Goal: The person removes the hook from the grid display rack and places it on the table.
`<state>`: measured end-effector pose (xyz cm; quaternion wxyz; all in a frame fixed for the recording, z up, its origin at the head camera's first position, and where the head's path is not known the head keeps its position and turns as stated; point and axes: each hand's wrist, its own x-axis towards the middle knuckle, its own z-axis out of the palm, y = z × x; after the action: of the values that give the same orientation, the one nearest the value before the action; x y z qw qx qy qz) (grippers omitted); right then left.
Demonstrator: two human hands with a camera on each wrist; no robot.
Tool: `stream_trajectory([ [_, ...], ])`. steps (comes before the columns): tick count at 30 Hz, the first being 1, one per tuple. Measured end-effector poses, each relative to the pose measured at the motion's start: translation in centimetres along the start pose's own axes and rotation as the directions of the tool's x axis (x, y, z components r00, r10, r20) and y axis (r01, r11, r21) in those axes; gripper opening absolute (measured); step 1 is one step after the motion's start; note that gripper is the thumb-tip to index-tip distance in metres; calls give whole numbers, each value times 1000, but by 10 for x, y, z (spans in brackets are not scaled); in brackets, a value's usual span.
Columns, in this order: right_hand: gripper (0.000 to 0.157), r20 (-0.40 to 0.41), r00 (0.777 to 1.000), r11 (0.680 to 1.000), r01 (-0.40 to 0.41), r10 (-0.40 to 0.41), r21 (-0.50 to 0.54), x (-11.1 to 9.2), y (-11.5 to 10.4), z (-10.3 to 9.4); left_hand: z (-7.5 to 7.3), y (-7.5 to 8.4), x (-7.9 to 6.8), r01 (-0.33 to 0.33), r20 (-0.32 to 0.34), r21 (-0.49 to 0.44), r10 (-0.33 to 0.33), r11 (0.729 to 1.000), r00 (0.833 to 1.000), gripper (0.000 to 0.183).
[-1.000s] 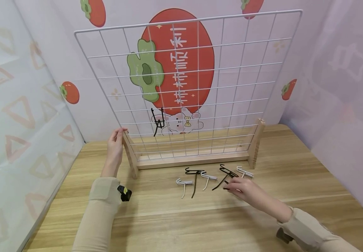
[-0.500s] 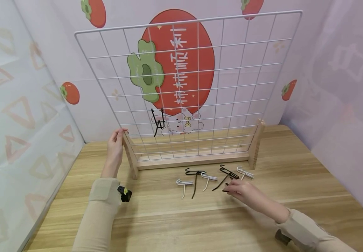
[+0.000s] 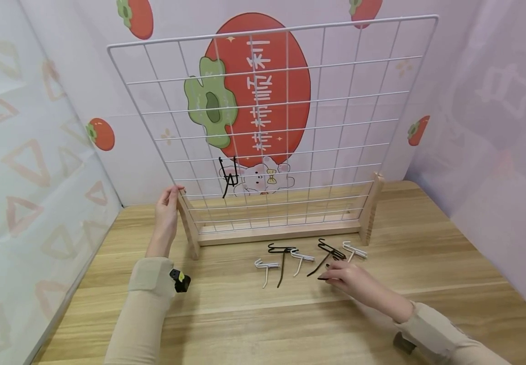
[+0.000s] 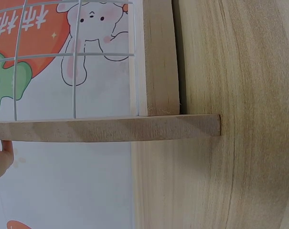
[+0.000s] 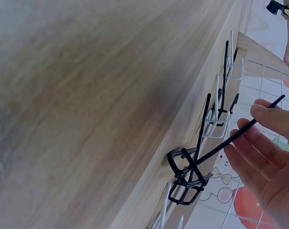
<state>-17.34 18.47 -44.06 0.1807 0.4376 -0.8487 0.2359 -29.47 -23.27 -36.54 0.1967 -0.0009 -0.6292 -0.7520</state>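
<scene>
My right hand (image 3: 351, 281) pinches the rod of a black hook (image 5: 220, 148) between thumb and fingers, low over the table; its wire bracket end is plain in the right wrist view. Beside that hand lie another black hook (image 3: 320, 264) and a white hook (image 3: 355, 250). Further left are a white hook (image 3: 300, 257), a black hook (image 3: 283, 263) and a white hook (image 3: 267, 265). With its fingertips, my left hand (image 3: 167, 218) holds the top of the stand's left wooden leg (image 4: 111, 130). One black hook (image 3: 230, 178) hangs on the white wire grid (image 3: 287, 68).
The grid leans upright in a wooden base (image 3: 281, 233), with a right leg (image 3: 371, 210) at its other end. Behind it hangs a printed backdrop with a red fruit (image 3: 272, 76). Wood-grain tabletop (image 3: 253, 329) lies in front of the hooks.
My right hand has shifted slightly left and toward me, with the black hook's tip showing further past the fingers. The left hand stays on the wooden leg.
</scene>
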Motion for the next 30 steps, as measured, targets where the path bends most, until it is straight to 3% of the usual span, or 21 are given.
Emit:
stream_trajectory([
  [30, 20, 22, 999, 999, 45, -45, 7, 8, -2, 16, 0, 1, 0, 20, -7, 30, -19, 999, 1000, 13],
])
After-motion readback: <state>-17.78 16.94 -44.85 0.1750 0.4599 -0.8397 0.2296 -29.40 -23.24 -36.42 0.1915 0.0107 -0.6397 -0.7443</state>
